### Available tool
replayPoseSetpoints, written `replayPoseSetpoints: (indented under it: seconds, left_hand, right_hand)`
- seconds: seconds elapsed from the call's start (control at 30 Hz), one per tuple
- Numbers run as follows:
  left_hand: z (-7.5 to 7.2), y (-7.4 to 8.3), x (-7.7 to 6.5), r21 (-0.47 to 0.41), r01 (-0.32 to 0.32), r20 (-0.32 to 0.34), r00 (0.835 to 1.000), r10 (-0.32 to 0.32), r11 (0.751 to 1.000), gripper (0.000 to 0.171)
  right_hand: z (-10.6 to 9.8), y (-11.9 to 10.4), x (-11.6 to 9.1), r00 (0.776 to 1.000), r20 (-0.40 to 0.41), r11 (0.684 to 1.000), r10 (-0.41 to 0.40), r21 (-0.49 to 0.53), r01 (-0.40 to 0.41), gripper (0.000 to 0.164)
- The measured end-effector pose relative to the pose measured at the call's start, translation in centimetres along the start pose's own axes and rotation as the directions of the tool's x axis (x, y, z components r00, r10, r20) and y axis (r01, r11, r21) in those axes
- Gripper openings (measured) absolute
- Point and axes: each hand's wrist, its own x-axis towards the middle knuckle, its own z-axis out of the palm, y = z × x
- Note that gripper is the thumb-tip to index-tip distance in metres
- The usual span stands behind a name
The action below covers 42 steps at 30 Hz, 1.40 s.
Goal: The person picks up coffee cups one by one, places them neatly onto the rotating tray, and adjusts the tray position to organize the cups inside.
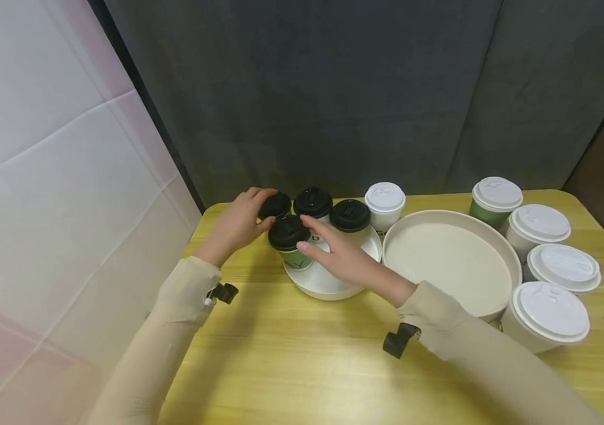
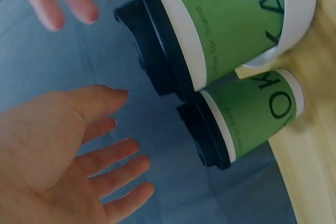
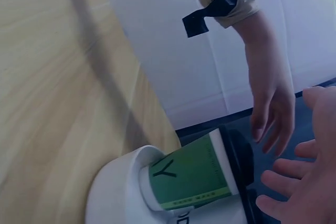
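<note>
My left hand [image 1: 238, 223] hovers beside a black-lidded green cup [image 2: 252, 116] that stands on the table off the tray. Its fingers are loosely spread, and the left wrist view shows a gap between them and the lids. Another green cup with a black lid [image 1: 289, 232] stands at the front left of the small white round tray [image 1: 328, 289]. Two more black-lidded cups, one at the back [image 1: 313, 202] and one at the right [image 1: 351, 215], are close by it. Above this tray my right hand [image 1: 341, 254] holds nothing, fingers extended near the front green cup.
A larger cream round tray [image 1: 450, 265] lies right of the small one. One white-lidded cup [image 1: 385, 203] stands behind, between the trays. Several white-lidded cups, including a green one [image 1: 495, 200], line the right side. A dark curtain [image 1: 333, 100] hangs behind the wooden table [image 1: 302, 366].
</note>
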Motion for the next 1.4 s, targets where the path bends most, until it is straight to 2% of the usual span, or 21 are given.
replayPoseSetpoints:
  seconds: [0.33,0.63,0.83,1.03,1.4]
  left_hand:
    - [0.5,-1.5,2.7,0.025,0.031,0.124,0.992,-0.034,0.999,0.061]
    - [1.1,-2.6,4.4,0.023,0.074,0.245,0.966,-0.078,0.997,0.068]
    - [1.5,-3.1,5.3,-0.009,0.129,0.304,0.945,-0.121,0.992,0.075]
    - [2.0,-3.6,5.9,-0.027,0.154,0.318,0.938,-0.138,0.988,0.076]
    - [2.9,-3.8,6.0,-0.018,0.147,0.292,0.947,-0.135,0.989,0.075]
  right_hand:
    - [-0.6,-1.3,3.6,0.999,-0.022,0.998,0.043,0.054,-0.042,0.063]
    - [-0.4,-2.1,5.6,0.996,-0.012,0.992,0.092,0.091,-0.09,0.065]
    - [-0.2,-2.4,6.8,0.993,0.003,0.988,0.119,0.097,-0.118,0.067]
    - [-0.2,-2.6,7.5,0.991,0.01,0.987,0.13,0.096,-0.131,0.067]
    - [0.1,-2.2,8.1,0.99,-0.005,0.986,0.141,0.092,-0.14,0.067]
